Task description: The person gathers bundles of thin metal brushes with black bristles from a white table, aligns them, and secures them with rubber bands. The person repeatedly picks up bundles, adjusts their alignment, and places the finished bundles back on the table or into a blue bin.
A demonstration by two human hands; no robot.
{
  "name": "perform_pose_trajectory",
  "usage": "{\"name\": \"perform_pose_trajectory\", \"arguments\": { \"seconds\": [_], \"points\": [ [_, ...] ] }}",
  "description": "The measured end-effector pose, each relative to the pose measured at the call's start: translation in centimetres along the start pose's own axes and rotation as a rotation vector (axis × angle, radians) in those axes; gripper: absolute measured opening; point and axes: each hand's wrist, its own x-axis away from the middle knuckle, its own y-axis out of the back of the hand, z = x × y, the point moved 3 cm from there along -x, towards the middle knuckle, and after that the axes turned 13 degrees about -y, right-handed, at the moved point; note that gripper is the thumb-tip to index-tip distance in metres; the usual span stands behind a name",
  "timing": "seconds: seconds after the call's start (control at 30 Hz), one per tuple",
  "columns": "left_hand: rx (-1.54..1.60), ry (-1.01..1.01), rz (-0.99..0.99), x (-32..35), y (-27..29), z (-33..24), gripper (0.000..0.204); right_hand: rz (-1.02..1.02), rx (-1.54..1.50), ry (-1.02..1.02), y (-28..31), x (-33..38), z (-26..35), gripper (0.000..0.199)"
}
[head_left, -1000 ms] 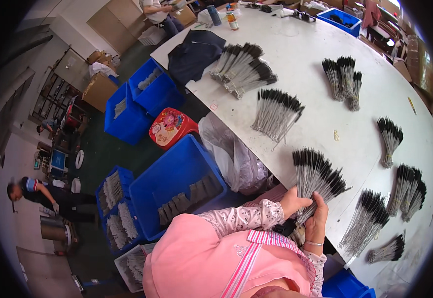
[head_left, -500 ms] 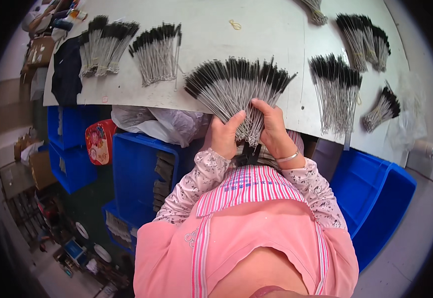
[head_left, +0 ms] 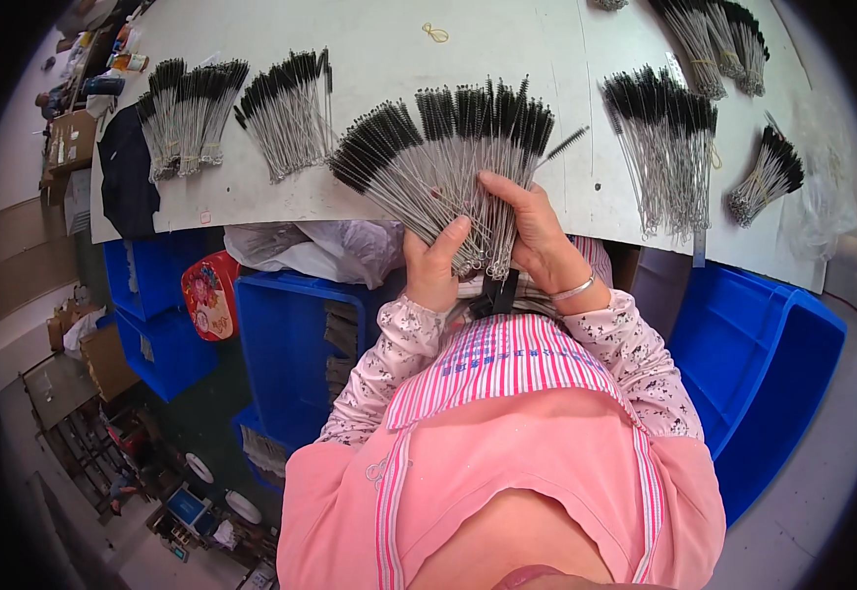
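Observation:
Between my two hands stands a fanned bundle of thin wire brushes (head_left: 438, 187), black bristles pointing away from me and looped wire ends toward me. My left hand (head_left: 433, 270) is closed round the lower left of the wires, its thumb on top. The right hand (head_left: 544, 236) grips the right part, thumb laid across the wires; its fingers are mostly hidden. One brush (head_left: 563, 145) slants out to the right of the others. The bundle is over the near edge of the white table (head_left: 389, 74).
More brushes lie in bunches at left (head_left: 286, 118), far left (head_left: 190, 118) and right (head_left: 659, 147). A small tied bundle (head_left: 768, 177) and further bundles (head_left: 714, 44) lie beyond. A yellow rubber band (head_left: 435, 33) is on the table. Blue crates (head_left: 743, 364) stand below both sides.
The bristle ends have spread and shifted into uneven groups, and one brush now sticks out at the right. Both hands keep their hold. The whole view has shifted slightly.

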Motion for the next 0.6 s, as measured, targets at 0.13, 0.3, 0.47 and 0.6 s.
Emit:
{"name": "perform_pose_trajectory", "arguments": {
  "seconds": [0.13, 0.3, 0.47, 0.6],
  "points": [
    [-0.055, -0.017, 0.008, -0.1, -0.1, 0.1, 0.044, -0.043, 0.058, 0.082, -0.4, 0.5, 0.5, 0.027],
    [-0.160, -0.048, -0.016, -0.3, -1.4, -0.1, 0.045, -0.055, 0.133, 0.158, -0.8, 0.1, 0.0, 0.025],
    [0.019, -0.023, -0.134, -0.5, -2.0, -0.6, 0.039, -0.061, 0.022, 0.144, -0.9, -0.1, 0.2, 0.024],
    [0.078, -0.055, -0.109, -0.8, -1.6, -0.4, 0.037, 0.008, -0.066, 0.121, -0.9, -0.1, 0.3, 0.022]
  ]
}}
